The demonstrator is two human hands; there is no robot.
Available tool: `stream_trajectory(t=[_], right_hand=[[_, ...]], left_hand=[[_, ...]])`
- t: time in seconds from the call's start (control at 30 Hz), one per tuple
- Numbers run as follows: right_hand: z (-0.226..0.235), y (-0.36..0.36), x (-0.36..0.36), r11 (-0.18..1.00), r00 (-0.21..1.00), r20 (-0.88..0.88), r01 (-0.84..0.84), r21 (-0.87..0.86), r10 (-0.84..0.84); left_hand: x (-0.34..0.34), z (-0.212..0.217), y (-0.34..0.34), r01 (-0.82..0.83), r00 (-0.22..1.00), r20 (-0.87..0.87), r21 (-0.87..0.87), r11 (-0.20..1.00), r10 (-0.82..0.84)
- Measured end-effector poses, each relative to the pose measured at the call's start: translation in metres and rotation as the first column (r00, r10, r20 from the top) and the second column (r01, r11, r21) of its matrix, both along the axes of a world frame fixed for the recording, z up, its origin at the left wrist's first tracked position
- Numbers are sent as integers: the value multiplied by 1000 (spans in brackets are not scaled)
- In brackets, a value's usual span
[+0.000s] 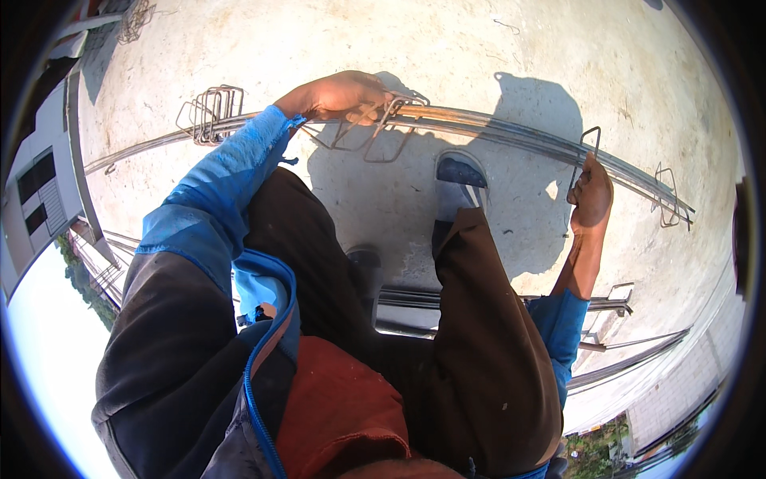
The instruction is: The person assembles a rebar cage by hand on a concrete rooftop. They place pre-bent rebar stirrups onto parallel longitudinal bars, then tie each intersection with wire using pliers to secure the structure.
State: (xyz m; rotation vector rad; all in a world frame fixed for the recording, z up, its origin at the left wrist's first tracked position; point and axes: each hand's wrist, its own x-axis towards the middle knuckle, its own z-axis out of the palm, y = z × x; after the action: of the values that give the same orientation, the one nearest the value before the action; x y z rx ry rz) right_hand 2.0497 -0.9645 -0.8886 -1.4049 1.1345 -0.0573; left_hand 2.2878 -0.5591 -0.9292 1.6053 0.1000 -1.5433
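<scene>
A bundle of long steel rebar rods (487, 126) runs across the concrete in front of my feet. At the bundle's middle, the fingers of my left hand (345, 94) are closed around a few bent wire stirrups (386, 152) that loop about the rods. To the right, my right hand (592, 194) grips the near side of a single rectangular stirrup (597, 137), which stands up around the rods. Several more stirrups (217, 110) are gathered on the bundle at the left. Another stirrup (669, 209) hangs near the rods' right end.
My shoe (461, 174) is planted just behind the bundle. More dark steel bars (411, 298) lie beneath and behind my legs, reaching right. Pale concrete floor (447, 48) extends ahead, with a heap of bent wire (137, 20) at the far left. A building (40, 176) stands left.
</scene>
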Motion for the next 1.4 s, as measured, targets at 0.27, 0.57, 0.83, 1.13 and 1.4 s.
stream_trajectory(t=[0.27,0.57,0.83,1.13,1.4], right_hand=[[-33,11,-15,887,927,-215,-361,-288,308],[-5,99,68,464,642,-228,-714,-524,732],[-80,196,117,273,323,34,-733,-623,946],[-70,191,116,294,340,25,-771,-566,940],[-64,178,128,274,364,-47,-774,-571,930]], left_hand=[[-8,-6,-8,53,997,59,1,999,-53],[-9,-8,-7,132,987,104,-49,990,-126],[-8,-7,4,95,993,81,-111,989,-86],[-17,16,-4,306,871,406,-8,952,-276],[-18,13,8,260,879,386,104,960,-280]])
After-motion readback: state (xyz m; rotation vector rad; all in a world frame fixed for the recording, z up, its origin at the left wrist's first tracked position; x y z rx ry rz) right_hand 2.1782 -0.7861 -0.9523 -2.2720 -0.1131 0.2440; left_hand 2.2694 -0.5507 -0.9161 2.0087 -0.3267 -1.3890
